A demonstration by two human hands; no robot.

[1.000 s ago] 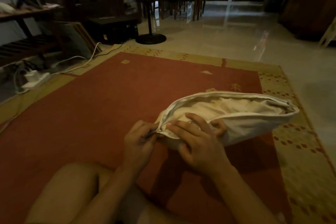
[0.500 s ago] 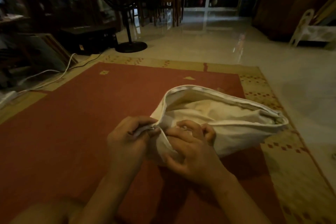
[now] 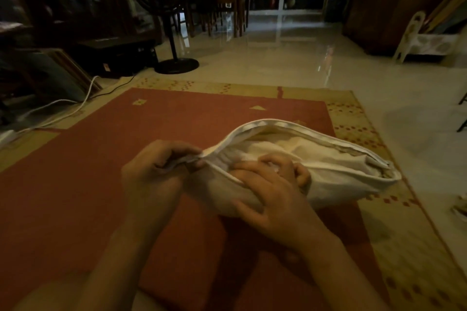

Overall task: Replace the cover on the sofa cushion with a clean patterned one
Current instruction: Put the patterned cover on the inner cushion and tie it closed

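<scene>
On the red rug in front of you the sofa cushion lies in its white cover, long axis running left to right, unzipped mouth facing up. Your left hand pinches the cover's left corner, likely anchoring the zip end, while your right hand curls over the near lip to spread it
</scene>
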